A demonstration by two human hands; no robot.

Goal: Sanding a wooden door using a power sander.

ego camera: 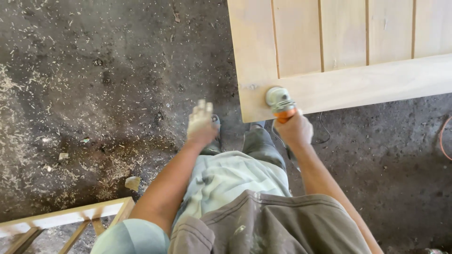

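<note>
Sander (281, 102), orange-bodied, gripped in closed right hand (295, 130), disc pressed on lower left corner of wooden door (339, 47) lying flat above floor (94, 70). Left hand (201, 126) free, dusty, fingers loosely extended, holding nothing. Step judged: sanding bottom rail; next pass calls for steady travel along rail. Door's support hidden, far end cut off; cord (325, 131) barely traceable.

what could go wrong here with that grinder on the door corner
1. The right hand alone holds the grinder on the wooden door; the left hand hangs free, so the tool might kick or gouge the corner.
2. The black cord trails on the floor by the feet and could snag or trip.
3. Both hands are bare and dusty; shavings litter the floor, which may be slippery.
</note>
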